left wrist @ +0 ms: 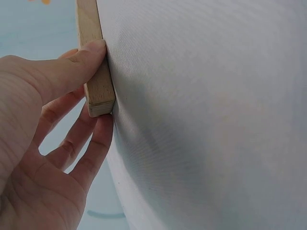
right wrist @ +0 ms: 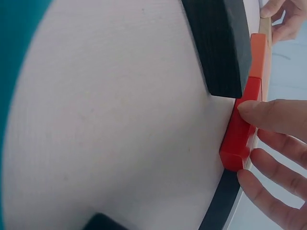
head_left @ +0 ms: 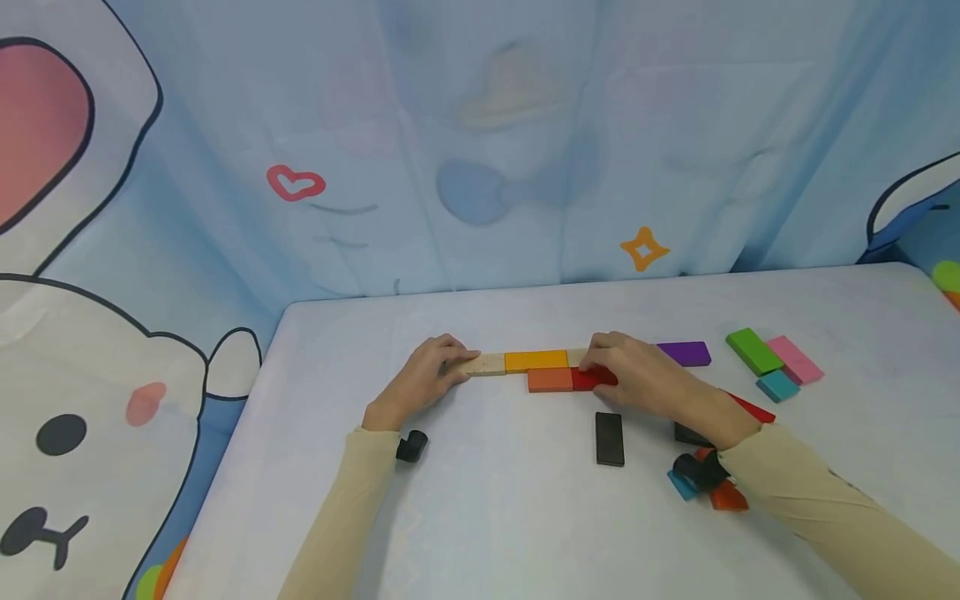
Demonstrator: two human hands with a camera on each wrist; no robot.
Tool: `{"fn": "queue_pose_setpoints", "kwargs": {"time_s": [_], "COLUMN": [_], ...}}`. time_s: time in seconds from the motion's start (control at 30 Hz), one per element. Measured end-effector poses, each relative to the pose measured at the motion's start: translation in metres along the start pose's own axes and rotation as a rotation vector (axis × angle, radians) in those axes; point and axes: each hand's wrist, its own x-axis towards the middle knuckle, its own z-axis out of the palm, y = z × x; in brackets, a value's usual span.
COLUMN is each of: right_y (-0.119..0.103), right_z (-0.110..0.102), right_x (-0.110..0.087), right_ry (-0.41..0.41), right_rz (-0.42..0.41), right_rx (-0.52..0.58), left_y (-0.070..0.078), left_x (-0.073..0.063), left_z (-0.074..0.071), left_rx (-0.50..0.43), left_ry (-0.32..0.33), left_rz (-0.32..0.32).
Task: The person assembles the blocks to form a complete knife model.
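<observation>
Head view, left hand (head_left: pixel 420 382): left of centre, it's pinching the wooden block (head_left: pixel 487 365), which is butting against the yellow block (head_left: pixel 536 361).
Right hand (head_left: pixel 647 377), head view: right of centre, it's gripping the red block (head_left: pixel 591 379), and that's touching the orange block (head_left: pixel 550 381)!
Black block (head_left: pixel 610 439): it's lying below the red block.
Left wrist view: the thumb is pressing the wooden block, upper left.
Right wrist view: thumb and fingers are holding the red block, right side.
</observation>
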Motion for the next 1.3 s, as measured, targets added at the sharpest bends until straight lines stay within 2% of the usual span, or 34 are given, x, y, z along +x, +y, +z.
{"fn": "queue_pose_setpoints", "kwargs": {"time_s": [0.2, 0.37, 0.53, 0.73, 1.0, 1.13, 1.3], "right_y": [-0.003, -0.010, -0.019, -0.022, -0.020, -0.020, -0.022], "right_z": [-0.004, -0.011, -0.017, -0.014, -0.006, -0.005, -0.005], "right_x": [-0.005, -0.018, -0.033, -0.045, -0.050, -0.050, -0.048], "right_ry": [-0.009, -0.023, -0.095, -0.188, -0.145, -0.133, -0.149], "right_rz": [-0.006, -0.058, -0.130, -0.202, -0.236, -0.254, -0.271], "right_rx": [-0.010, -0.045, -0.065, -0.057, -0.046, -0.046, -0.036], "left_y": [0.000, 0.000, -0.001, -0.001, -0.001, -0.001, -0.002], "left_x": [0.000, 0.000, 0.000, 0.000, 0.000, 0.001, 0.001], "left_z": [0.000, -0.001, 0.000, 0.001, 0.003, 0.003, 0.003], "left_rx": [0.002, 0.006, 0.008, 0.020, 0.012, 0.006, 0.010], "left_ry": [-0.002, -0.006, 0.000, 0.006, 0.010, 0.015, 0.020], "left_rz": [0.000, -0.002, -0.007, -0.010, -0.023, -0.008, 0.004]}}
